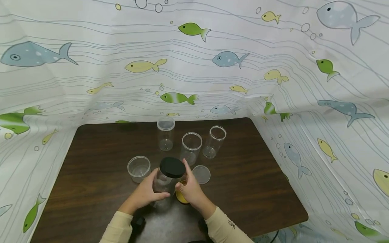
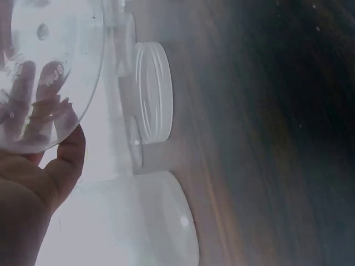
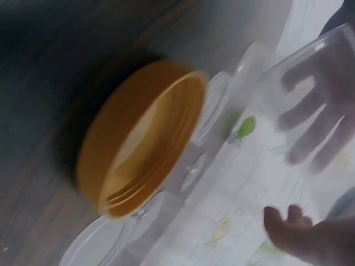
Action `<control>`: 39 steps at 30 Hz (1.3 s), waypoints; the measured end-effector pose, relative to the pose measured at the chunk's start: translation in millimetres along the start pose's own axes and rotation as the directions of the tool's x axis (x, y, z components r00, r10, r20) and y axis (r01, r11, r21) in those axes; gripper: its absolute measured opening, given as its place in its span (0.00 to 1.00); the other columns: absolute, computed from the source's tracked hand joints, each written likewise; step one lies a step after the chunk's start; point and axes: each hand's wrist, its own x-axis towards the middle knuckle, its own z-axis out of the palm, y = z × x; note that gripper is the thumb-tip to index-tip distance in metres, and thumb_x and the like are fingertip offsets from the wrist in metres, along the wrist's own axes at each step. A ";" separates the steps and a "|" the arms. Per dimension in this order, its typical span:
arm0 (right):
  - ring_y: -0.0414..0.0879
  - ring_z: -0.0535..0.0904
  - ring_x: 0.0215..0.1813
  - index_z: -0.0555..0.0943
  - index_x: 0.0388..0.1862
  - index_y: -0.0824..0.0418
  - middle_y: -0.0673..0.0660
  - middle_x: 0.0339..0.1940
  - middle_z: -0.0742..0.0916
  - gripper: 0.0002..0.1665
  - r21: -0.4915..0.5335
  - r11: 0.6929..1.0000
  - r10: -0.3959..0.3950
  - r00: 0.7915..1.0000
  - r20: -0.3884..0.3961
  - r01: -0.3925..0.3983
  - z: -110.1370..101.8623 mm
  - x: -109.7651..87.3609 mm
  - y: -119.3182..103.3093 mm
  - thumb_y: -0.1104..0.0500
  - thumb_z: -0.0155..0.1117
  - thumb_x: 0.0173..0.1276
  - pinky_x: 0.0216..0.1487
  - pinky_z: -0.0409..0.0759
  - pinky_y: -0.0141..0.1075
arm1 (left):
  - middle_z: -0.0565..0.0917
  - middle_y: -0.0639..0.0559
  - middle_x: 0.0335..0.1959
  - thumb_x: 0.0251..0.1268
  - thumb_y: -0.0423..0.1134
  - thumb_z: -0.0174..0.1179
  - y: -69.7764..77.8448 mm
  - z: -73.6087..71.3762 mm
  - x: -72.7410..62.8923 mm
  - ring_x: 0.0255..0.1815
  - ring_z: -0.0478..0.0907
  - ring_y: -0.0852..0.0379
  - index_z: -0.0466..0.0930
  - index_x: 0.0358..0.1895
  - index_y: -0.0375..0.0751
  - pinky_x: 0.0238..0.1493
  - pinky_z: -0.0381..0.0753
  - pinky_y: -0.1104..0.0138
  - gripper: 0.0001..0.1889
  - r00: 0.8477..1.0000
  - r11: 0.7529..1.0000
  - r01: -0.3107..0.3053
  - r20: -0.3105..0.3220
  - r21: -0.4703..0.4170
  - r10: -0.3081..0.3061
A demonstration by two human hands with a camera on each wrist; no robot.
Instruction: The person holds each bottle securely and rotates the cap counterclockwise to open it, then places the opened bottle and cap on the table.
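Observation:
My left hand (image 1: 149, 190) grips a clear jar (image 1: 164, 184) by its left side, thumb across the near face. A black lid (image 1: 172, 167) sits on the jar's top. Through the clear plastic in the left wrist view, the left fingers (image 2: 47, 94) show. My right hand (image 1: 192, 190) is at the jar's right, one finger straight up beside the lid and the thumb near the wall. In the right wrist view the right hand (image 3: 299, 235) appears apart from the jar (image 3: 333, 83). Below it, a yellow-orange lid (image 1: 182, 196) lies on the table, its threaded inside facing the right wrist camera.
Behind the hands stand clear jars: one at back left (image 1: 165, 135), one in the middle (image 1: 191, 148), one at right (image 1: 214, 141). A low clear tub (image 1: 139, 168) is left of them. A clear disc-shaped lid (image 1: 201, 174) lies at right on the brown table (image 1: 249, 189). Fish-printed sheeting (image 1: 182, 74) surrounds it.

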 end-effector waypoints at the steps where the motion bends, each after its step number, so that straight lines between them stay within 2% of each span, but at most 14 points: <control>1: 0.64 0.64 0.75 0.35 0.84 0.60 0.66 0.77 0.67 0.80 -0.008 1.000 0.015 1.000 -0.007 -0.015 2.6 -0.5 -1.9 0.13 0.50 0.49 0.68 0.65 0.64 | 0.78 0.45 0.63 0.53 0.43 0.78 0.6 0.8 0.2 0.57 0.80 0.47 0.58 0.77 0.43 0.53 0.80 0.54 0.50 1.000 1.000 -0.009 -0.007 0.009 0.009; 5: 0.59 0.67 0.73 0.37 0.85 0.57 0.64 0.75 0.70 0.80 0.031 0.998 0.063 0.996 -0.056 -0.062 9.4 0.0 -6.2 0.14 0.55 0.47 0.69 0.68 0.59 | 0.77 0.44 0.64 0.51 0.45 0.80 1.6 3.8 1.4 0.59 0.79 0.44 0.57 0.77 0.40 0.55 0.79 0.47 0.52 0.998 0.995 -0.053 -0.019 0.080 0.054; 9: 0.57 0.69 0.73 0.40 0.84 0.59 0.65 0.76 0.68 0.77 0.130 0.990 0.060 0.996 -0.058 -0.052 8.5 3.2 -4.0 0.19 0.62 0.51 0.70 0.69 0.52 | 0.76 0.43 0.67 0.50 0.48 0.80 3.5 5.5 2.1 0.62 0.77 0.42 0.57 0.77 0.39 0.58 0.77 0.42 0.53 0.997 0.988 -0.080 -0.009 0.132 0.081; 14: 0.56 0.71 0.72 0.43 0.83 0.62 0.66 0.75 0.69 0.68 0.239 0.969 0.057 0.997 0.049 -0.067 -2.5 9.1 -0.9 0.30 0.69 0.61 0.69 0.71 0.43 | 0.76 0.44 0.68 0.50 0.49 0.80 8.7 4.6 1.1 0.62 0.78 0.46 0.57 0.78 0.41 0.59 0.76 0.44 0.54 0.997 0.988 -0.080 0.007 0.129 0.080; 17: 0.53 0.69 0.73 0.45 0.84 0.62 0.65 0.76 0.68 0.68 0.277 0.958 0.032 0.987 0.155 -0.074 -13.7 12.2 2.0 0.31 0.70 0.61 0.69 0.70 0.40 | 0.76 0.45 0.68 0.51 0.47 0.79 10.6 2.6 0.2 0.62 0.78 0.47 0.55 0.79 0.41 0.59 0.76 0.45 0.54 0.996 0.992 -0.079 0.043 0.096 0.076; 21: 0.47 0.68 0.73 0.47 0.83 0.64 0.62 0.77 0.68 0.70 0.326 0.944 -0.058 0.950 0.306 -0.047 -28.4 16.7 8.4 0.29 0.70 0.58 0.70 0.68 0.38 | 0.73 0.45 0.70 0.53 0.45 0.78 11.6 -0.4 -0.8 0.65 0.76 0.45 0.53 0.80 0.42 0.62 0.74 0.48 0.54 0.989 0.998 -0.067 0.132 0.003 0.066; 24: 0.46 0.67 0.75 0.44 0.83 0.67 0.61 0.78 0.68 0.71 0.390 0.921 -0.160 0.904 0.397 -0.008 -34.6 20.7 13.8 0.29 0.70 0.59 0.72 0.66 0.38 | 0.66 0.42 0.76 0.54 0.43 0.77 10.7 -1.4 -1.1 0.72 0.67 0.41 0.49 0.82 0.43 0.68 0.68 0.56 0.56 0.976 0.995 -0.072 0.200 -0.062 0.083; 27: 0.47 0.65 0.77 0.42 0.82 0.69 0.62 0.79 0.67 0.71 0.447 0.894 -0.242 0.862 0.446 0.020 -36.9 23.5 17.4 0.31 0.70 0.61 0.74 0.63 0.40 | 0.57 0.38 0.80 0.55 0.40 0.75 9.3 -1.4 -1.2 0.76 0.58 0.37 0.44 0.83 0.43 0.70 0.61 0.66 0.57 0.965 0.989 -0.091 0.237 -0.115 0.116; 29: 0.48 0.64 0.78 0.40 0.82 0.70 0.61 0.79 0.66 0.71 0.464 0.885 -0.263 0.850 0.457 0.024 -37.1 24.6 18.2 0.32 0.69 0.62 0.75 0.62 0.41 | 0.55 0.37 0.80 0.56 0.39 0.74 8.9 -1.2 -1.6 0.78 0.54 0.35 0.43 0.83 0.42 0.70 0.58 0.69 0.57 0.963 0.986 -0.098 0.237 -0.133 0.128; 31: 0.46 0.64 0.77 0.39 0.82 0.69 0.60 0.79 0.67 0.72 0.459 0.888 -0.252 0.855 0.453 0.019 -37.3 24.8 19.0 0.30 0.68 0.62 0.75 0.62 0.40 | 0.54 0.37 0.81 0.56 0.38 0.74 8.5 -0.8 -1.8 0.78 0.53 0.35 0.43 0.83 0.41 0.71 0.60 0.64 0.56 0.965 0.986 -0.089 0.232 -0.141 0.121; 34: 0.44 0.63 0.77 0.38 0.83 0.68 0.60 0.79 0.66 0.74 0.433 0.901 -0.215 0.875 0.434 0.006 -36.2 24.4 19.6 0.27 0.67 0.60 0.76 0.58 0.40 | 0.54 0.33 0.80 0.57 0.38 0.73 8.0 -0.3 -2.7 0.78 0.53 0.31 0.44 0.82 0.36 0.72 0.61 0.46 0.55 0.975 0.991 -0.061 0.204 -0.121 0.085; 36: 0.42 0.61 0.77 0.37 0.83 0.68 0.60 0.80 0.63 0.76 0.406 0.914 -0.182 0.894 0.409 0.001 -34.6 23.1 19.9 0.24 0.65 0.58 0.77 0.56 0.41 | 0.53 0.31 0.80 0.57 0.39 0.74 7.6 -0.3 -3.0 0.78 0.52 0.29 0.43 0.81 0.33 0.69 0.59 0.36 0.56 0.982 0.994 -0.041 0.181 -0.099 0.059; 38: 0.41 0.60 0.78 0.36 0.83 0.67 0.61 0.81 0.62 0.77 0.390 0.920 -0.136 0.919 0.370 -0.021 -31.7 21.1 19.3 0.23 0.64 0.56 0.77 0.54 0.42 | 0.53 0.30 0.79 0.56 0.39 0.74 7.4 -0.5 -3.2 0.77 0.54 0.28 0.44 0.81 0.32 0.67 0.59 0.32 0.56 0.987 0.996 -0.030 0.153 -0.084 0.043; 39: 0.41 0.68 0.71 0.38 0.83 0.65 0.62 0.77 0.67 0.78 0.374 0.927 -0.098 0.937 0.336 -0.037 -29.6 19.7 18.0 0.22 0.64 0.54 0.73 0.62 0.40 | 0.55 0.30 0.79 0.56 0.39 0.75 7.7 -0.6 -2.9 0.76 0.56 0.28 0.45 0.81 0.32 0.67 0.60 0.32 0.56 0.989 0.996 -0.031 0.139 -0.087 0.042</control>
